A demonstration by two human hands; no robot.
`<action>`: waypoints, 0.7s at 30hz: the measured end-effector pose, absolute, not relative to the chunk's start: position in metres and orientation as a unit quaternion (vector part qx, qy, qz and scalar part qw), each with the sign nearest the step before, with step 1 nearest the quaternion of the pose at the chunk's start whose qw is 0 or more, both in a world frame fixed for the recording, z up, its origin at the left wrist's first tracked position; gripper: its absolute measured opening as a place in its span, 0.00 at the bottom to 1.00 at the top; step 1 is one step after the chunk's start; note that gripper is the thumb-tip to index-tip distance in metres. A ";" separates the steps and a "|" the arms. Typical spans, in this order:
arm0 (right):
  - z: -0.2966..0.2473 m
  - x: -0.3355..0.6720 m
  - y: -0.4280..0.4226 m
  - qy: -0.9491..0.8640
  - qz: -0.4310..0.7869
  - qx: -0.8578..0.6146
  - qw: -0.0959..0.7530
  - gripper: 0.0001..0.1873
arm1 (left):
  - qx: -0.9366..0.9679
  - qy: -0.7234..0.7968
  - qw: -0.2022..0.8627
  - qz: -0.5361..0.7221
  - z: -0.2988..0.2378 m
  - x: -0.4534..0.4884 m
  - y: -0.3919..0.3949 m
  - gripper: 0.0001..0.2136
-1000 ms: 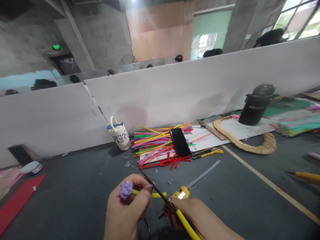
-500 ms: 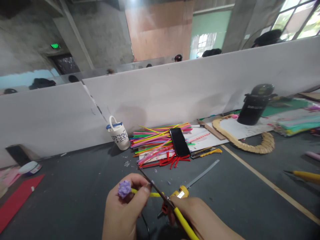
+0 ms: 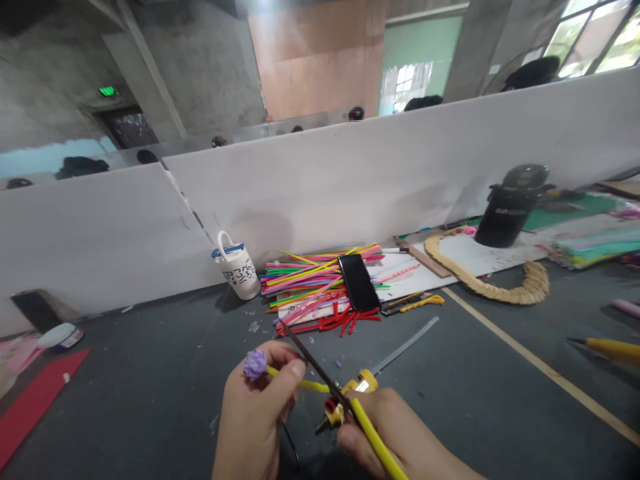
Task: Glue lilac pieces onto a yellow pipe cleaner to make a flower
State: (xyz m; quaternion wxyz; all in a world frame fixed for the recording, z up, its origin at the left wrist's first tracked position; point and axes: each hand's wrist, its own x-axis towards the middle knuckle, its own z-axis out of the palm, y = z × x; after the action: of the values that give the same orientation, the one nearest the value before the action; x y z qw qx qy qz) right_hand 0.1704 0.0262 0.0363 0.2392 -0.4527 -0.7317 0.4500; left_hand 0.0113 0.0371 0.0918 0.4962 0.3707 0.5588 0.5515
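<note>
My left hand [image 3: 263, 413] pinches the yellow stem [image 3: 313, 385] of a small purple flower [image 3: 255, 365]. The flower head rests by the base of my index finger. In my right hand [image 3: 395, 427] is a pair of scissors [image 3: 320, 367] with long dark blades and yellow handles. Their blades point up and left, and the far end of the stem meets them near the pivot. Partly hidden behind my right hand lies a yellow glue gun [image 3: 367, 381], with a clear glue stick [image 3: 407, 345] out of its back.
Bundled coloured pipe cleaners [image 3: 305, 277] lie ahead under a black phone [image 3: 359, 283]. A white cup [image 3: 241, 272] stands left of them. Rightward are a curved tan braided strip [image 3: 493, 293], a black bottle [image 3: 510, 210] and a yellow-handled tool [image 3: 607, 348]. A white partition [image 3: 320, 180] closes the back.
My left hand and the flower have shifted slightly right and up. The scissors have moved a little right, and my right thumb now shows below the handle.
</note>
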 end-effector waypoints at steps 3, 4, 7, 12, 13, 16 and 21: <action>0.043 0.175 0.038 -0.758 0.368 -0.502 0.192 0.20 | 0.337 0.517 0.549 0.563 0.092 0.011 0.039 0.08; 0.045 0.178 0.044 -0.767 0.320 -0.534 0.157 0.16 | 0.337 0.508 0.562 0.559 0.093 0.010 0.040 0.08; 0.048 0.188 0.066 -0.773 0.210 -0.586 0.123 0.11 | 0.366 0.512 0.555 0.543 0.093 0.001 0.042 0.08; 0.023 0.181 0.105 -0.836 0.144 -0.527 0.054 0.14 | 0.458 0.594 0.448 0.487 0.094 -0.012 0.046 0.08; 0.017 0.176 0.111 -0.850 0.142 -0.506 0.043 0.15 | 0.468 0.597 0.441 0.481 0.095 -0.013 0.047 0.08; 0.005 0.161 0.124 -0.877 0.144 -0.457 0.025 0.16 | 0.480 0.588 0.460 0.461 0.097 -0.011 0.045 0.08; 0.037 0.159 0.116 -0.877 0.131 -0.449 0.108 0.12 | 0.488 0.590 0.471 0.439 0.100 -0.004 0.040 0.07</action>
State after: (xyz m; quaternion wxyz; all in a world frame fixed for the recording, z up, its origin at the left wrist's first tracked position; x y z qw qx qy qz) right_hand 0.1586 0.1163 0.0371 0.1085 -0.4485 -0.8774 0.1312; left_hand -0.0044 0.0403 0.0998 0.4714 0.4875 0.5897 0.4387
